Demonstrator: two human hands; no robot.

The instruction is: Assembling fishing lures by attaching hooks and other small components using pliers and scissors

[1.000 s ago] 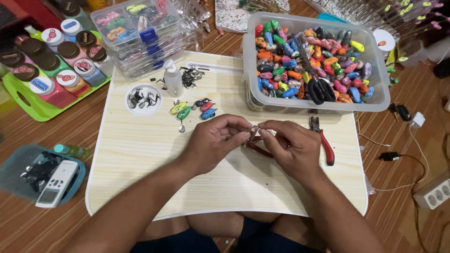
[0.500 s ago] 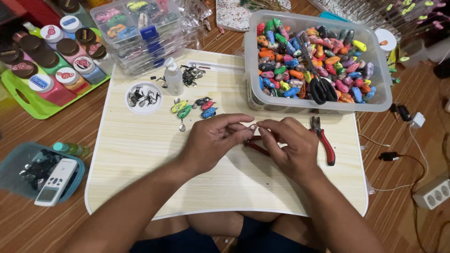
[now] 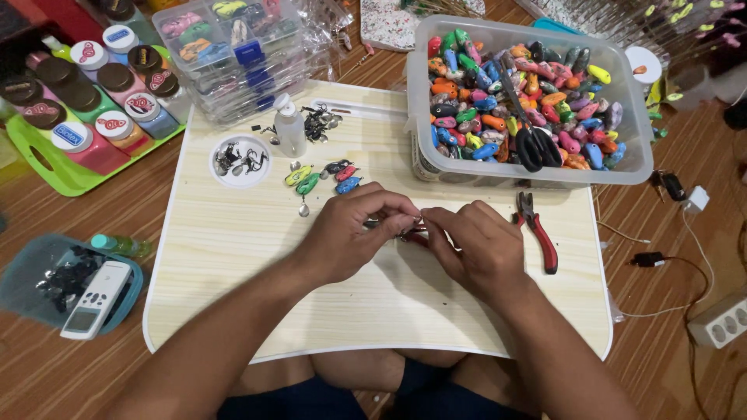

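Observation:
My left hand (image 3: pixel 354 233) and my right hand (image 3: pixel 473 247) meet over the middle of a pale wooden lap board (image 3: pixel 233 257). Both pinch one small piece (image 3: pixel 411 230) between their fingertips; it shows a bit of red and metal, and the fingers hide most of it. Red-handled pliers (image 3: pixel 537 231) lie on the board just right of my right hand. Several small coloured charms (image 3: pixel 323 177) lie above my left hand, beside a small white dish of metal rings (image 3: pixel 240 161) and a little clear bottle (image 3: pixel 289 126).
A clear tub (image 3: pixel 529 175) full of coloured charms holds black scissors (image 3: pixel 531 140) at the back right. Stacked clear organiser boxes (image 3: pixel 233 50) and a green tray of jars (image 3: pixel 58 175) stand at the back left. A teal dish with a remote (image 3: pixel 97 299) sits left. Cables and a power strip (image 3: pixel 720 320) lie right.
Both hands stay together over the board's middle, with only small finger movements on the piece between them.

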